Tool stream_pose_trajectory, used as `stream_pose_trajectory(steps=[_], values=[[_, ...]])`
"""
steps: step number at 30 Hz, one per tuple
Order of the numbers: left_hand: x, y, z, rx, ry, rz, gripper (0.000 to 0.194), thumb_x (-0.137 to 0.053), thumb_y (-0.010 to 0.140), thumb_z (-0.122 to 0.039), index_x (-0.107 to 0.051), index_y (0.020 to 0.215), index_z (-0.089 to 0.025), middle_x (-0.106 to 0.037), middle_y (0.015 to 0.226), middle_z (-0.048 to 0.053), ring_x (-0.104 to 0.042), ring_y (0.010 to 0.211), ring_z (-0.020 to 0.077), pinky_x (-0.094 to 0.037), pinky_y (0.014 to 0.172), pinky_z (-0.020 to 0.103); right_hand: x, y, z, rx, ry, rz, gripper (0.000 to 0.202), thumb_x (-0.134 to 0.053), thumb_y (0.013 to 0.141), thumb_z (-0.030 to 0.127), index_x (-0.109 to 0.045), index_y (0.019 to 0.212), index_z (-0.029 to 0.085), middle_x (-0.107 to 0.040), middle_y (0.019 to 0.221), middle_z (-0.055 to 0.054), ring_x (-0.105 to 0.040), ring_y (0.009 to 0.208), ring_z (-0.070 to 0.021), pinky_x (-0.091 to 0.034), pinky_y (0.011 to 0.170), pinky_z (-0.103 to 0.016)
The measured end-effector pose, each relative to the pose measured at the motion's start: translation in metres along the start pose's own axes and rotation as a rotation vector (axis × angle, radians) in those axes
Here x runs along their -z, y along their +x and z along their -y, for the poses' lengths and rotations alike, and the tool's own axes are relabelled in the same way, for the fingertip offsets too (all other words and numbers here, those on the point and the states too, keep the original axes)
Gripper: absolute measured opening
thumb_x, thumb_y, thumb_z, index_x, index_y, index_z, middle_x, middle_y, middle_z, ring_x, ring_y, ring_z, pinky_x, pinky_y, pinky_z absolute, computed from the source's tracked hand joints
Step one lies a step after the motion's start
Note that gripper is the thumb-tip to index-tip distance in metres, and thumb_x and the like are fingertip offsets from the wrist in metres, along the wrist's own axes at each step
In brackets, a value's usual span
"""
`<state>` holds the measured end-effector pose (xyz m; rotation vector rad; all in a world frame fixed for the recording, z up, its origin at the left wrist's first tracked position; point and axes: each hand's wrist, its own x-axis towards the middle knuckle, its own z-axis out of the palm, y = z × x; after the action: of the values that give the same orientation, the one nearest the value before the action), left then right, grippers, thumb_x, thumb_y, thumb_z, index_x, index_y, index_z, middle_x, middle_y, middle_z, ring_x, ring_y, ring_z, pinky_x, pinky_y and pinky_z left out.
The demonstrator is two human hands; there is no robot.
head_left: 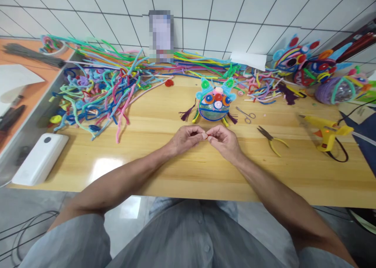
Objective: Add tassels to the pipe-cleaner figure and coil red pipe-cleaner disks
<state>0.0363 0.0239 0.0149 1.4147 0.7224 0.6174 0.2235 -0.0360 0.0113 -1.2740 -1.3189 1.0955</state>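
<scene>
My left hand [190, 138] and my right hand [223, 139] meet at the middle of the table, fingertips pinched on a small red piece of pipe cleaner [208, 136]. Most of that piece is hidden by the fingers. Just beyond the hands stands a lion-like head [214, 113] made of coloured pipe cleaners over a clear ball, with blue ears, coiled eyes and dark purple tassels [187, 114] at its sides. To the right lie small scissors [246, 114] and yellow-handled pliers [273, 141]. A red coil [169, 82] rests farther back.
A heap of cut pipe cleaners [96, 96] covers the left side, with long ones [194, 66] along the wall. A yellow glue gun [327, 133] with a cord lies right, below several finished heads [317, 66]. A white power bank [40, 158] sits at left; a phone [161, 35] leans on the wall.
</scene>
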Motion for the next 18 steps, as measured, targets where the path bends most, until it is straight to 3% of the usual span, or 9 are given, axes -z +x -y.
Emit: stream_pose_trajectory(steps=[7, 12, 18], values=[[0.0003, -0.0008, -0.0053, 0.023, -0.088, 0.041, 0.045, -0.07, 0.091, -0.059, -0.068, 0.093, -0.014, -0.06, 0.064, -0.002, -0.055, 0.057, 0.0103, -0.045, 0.055, 0.022, 0.001, 0.0028, 0.0036, -0.006, 0.01, -0.046, 0.02, -0.077, 0.083, 0.038, -0.065, 0.088, 0.023, -0.069, 0.074, 0.001, -0.059, 0.065, -0.014, -0.05, 0.063, -0.03], [-0.0043, -0.0018, -0.0063, 0.01, -0.075, -0.032, 0.039, -0.077, 0.087, -0.05, -0.067, 0.094, -0.013, -0.06, 0.071, -0.003, -0.052, 0.056, 0.0077, -0.044, 0.052, 0.021, 0.0023, 0.0043, 0.0035, 0.001, 0.027, -0.092, 0.019, -0.077, 0.081, 0.035, -0.064, 0.088, 0.023, -0.064, 0.071, 0.002, -0.056, 0.063, -0.0135, -0.047, 0.062, -0.029], [-0.0094, -0.0037, -0.0024, -0.022, -0.036, -0.08, 0.037, -0.077, 0.086, -0.049, -0.068, 0.091, -0.013, -0.057, 0.067, -0.003, -0.048, 0.054, 0.007, -0.038, 0.05, 0.02, 0.0015, 0.0032, 0.0038, 0.002, -0.002, -0.062, 0.02, -0.077, 0.082, 0.037, -0.064, 0.089, 0.023, -0.064, 0.073, 0.002, -0.056, 0.064, -0.0134, -0.047, 0.061, -0.029]])
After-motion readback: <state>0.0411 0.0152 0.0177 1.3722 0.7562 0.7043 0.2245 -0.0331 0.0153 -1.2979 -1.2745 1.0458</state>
